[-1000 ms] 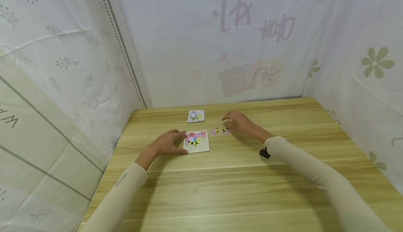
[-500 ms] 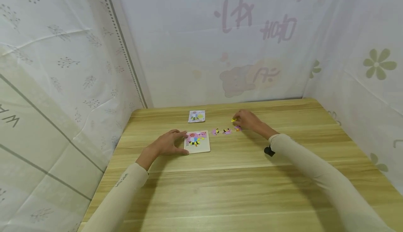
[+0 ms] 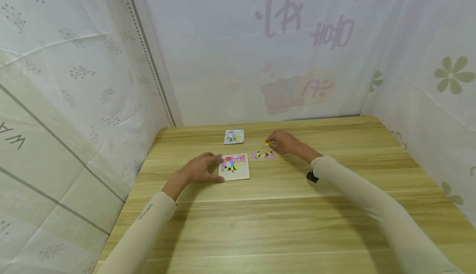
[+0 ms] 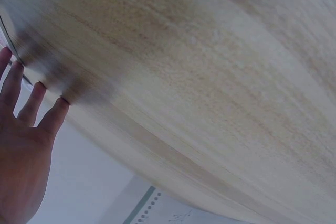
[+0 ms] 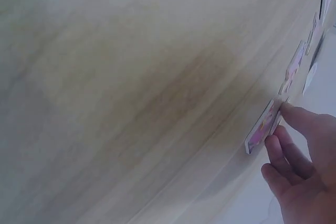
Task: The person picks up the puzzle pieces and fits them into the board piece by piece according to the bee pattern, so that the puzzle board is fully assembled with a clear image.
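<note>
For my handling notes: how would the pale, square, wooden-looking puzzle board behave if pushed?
The board is probably stiff, given its straight edges. Lying flat and low, it would likely slide rather than tip. The pink-and-yellow puzzle pieces on it might shift, with bare space beside them.

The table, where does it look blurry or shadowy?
Head view: the table is bright and fairly sharp, with soft shadows beside the left sleeve and right sleeve; left wrist view: dimmer, soft grain, dark shadow near the left grip; right wrist view: dim, hazy, blurry grain.
</note>
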Motion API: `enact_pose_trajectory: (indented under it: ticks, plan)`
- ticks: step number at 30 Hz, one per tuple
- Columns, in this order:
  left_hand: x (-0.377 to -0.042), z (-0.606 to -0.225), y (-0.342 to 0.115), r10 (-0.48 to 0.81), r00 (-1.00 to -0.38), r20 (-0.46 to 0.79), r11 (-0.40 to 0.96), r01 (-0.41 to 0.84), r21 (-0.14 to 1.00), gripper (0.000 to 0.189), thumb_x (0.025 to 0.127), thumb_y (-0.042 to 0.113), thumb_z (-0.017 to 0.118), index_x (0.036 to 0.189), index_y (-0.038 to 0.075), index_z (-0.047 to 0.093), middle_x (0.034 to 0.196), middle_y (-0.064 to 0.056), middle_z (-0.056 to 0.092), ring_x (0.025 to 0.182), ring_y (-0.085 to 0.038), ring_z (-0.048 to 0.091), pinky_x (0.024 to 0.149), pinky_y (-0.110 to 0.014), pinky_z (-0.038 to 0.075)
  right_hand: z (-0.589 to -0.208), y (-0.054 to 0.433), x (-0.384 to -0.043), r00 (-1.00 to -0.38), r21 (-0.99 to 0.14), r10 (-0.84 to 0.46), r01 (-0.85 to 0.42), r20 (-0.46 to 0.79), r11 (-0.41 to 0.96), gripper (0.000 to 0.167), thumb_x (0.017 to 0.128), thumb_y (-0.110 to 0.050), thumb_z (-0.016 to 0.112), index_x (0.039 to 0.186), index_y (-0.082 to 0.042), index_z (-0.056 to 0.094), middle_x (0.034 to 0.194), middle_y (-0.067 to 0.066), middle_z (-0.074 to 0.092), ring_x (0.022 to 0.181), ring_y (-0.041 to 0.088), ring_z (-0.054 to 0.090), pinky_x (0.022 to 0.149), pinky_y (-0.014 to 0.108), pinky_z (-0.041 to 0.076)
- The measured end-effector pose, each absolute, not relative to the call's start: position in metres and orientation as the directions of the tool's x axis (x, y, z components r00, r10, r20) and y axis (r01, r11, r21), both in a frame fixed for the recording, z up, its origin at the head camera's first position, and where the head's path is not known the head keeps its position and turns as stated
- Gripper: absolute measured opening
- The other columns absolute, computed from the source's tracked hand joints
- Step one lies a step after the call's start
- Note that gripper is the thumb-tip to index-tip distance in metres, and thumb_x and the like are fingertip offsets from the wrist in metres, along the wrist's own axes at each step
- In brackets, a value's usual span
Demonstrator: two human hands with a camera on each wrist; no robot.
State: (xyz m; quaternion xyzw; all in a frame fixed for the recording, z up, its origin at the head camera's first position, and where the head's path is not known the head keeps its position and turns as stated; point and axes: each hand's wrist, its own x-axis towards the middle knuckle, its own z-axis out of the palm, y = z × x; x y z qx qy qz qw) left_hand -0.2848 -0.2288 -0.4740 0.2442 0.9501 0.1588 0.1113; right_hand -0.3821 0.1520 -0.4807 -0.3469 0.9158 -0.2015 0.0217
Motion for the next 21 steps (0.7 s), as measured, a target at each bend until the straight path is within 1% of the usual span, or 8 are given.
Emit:
enact_pose_trajectory:
  ticks: [4,8,12,15,18,21]
  plan:
    - [-0.285,-0.474,-0.229,0.497,-0.857,-0.138,0.833,0.426,0.354,0.095,0.081,0.073,0.075,0.157,0.023,0.049,0.159,-0.020,0.043,0.146,-0.041,0.040,0.115,-0.063,0.036,-0.483,0.149,-0.383,-0.731,-0.384,-0.668,-0.661,0.135,0.645,0.023,0.100,-0.002,0.066,0.120,0.001,0.076,0.113,0.015,0.073,0.100,0.027,0.067,0.083,0.041,0.059]
    - [-0.285,-0.474,-0.229,0.497,-0.857,-0.137,0.834,0.427,0.349,0.095,0.081,0.072,0.076,0.157,0.023,0.048,0.159,-0.020,0.043,0.146,-0.041,0.041,0.115,-0.062,0.036,-0.484,0.146,-0.380,-0.691,-0.372,-0.703,-0.705,0.169,0.603,0.020,0.099,-0.004,0.069,0.117,0.001,0.077,0.111,0.015,0.074,0.096,0.026,0.068,0.081,0.040,0.059]
    - [-0.285,-0.473,-0.229,0.500,-0.856,-0.131,0.832,0.433,0.346,0.094,0.081,0.070,0.077,0.157,0.022,0.049,0.157,-0.020,0.044,0.145,-0.042,0.042,0.115,-0.062,0.037,-0.483,0.141,-0.375,-0.654,-0.331,-0.732,-0.744,0.188,0.580,0.020,0.098,-0.006,0.071,0.116,0.000,0.078,0.111,0.015,0.074,0.100,0.029,0.068,0.084,0.043,0.058]
    - [-0.285,-0.473,-0.228,0.504,-0.854,-0.128,0.830,0.439,0.345,0.093,0.081,0.070,0.077,0.156,0.022,0.050,0.157,-0.020,0.045,0.144,-0.041,0.042,0.115,-0.062,0.037,-0.481,0.136,-0.371,-0.626,-0.293,-0.752,-0.773,0.205,0.563,0.019,0.098,-0.007,0.072,0.115,-0.001,0.078,0.110,0.014,0.075,0.103,0.030,0.067,0.086,0.043,0.058]
    - [-0.285,-0.473,-0.228,0.506,-0.853,-0.127,0.829,0.440,0.345,0.092,0.082,0.069,0.077,0.156,0.022,0.051,0.157,-0.019,0.045,0.144,-0.041,0.043,0.114,-0.062,0.037,-0.479,0.131,-0.367,-0.603,-0.270,-0.768,-0.793,0.218,0.546,0.018,0.097,-0.007,0.073,0.114,-0.001,0.079,0.110,0.015,0.074,0.101,0.029,0.068,0.083,0.040,0.059]
    - [-0.285,-0.473,-0.229,0.504,-0.854,-0.126,0.829,0.438,0.348,0.092,0.082,0.068,0.078,0.156,0.022,0.051,0.157,-0.019,0.045,0.144,-0.041,0.043,0.114,-0.062,0.037,-0.477,0.126,-0.363,-0.593,-0.288,-0.774,-0.799,0.222,0.529,0.018,0.097,-0.007,0.074,0.113,-0.001,0.079,0.110,0.016,0.073,0.097,0.027,0.069,0.079,0.034,0.060]
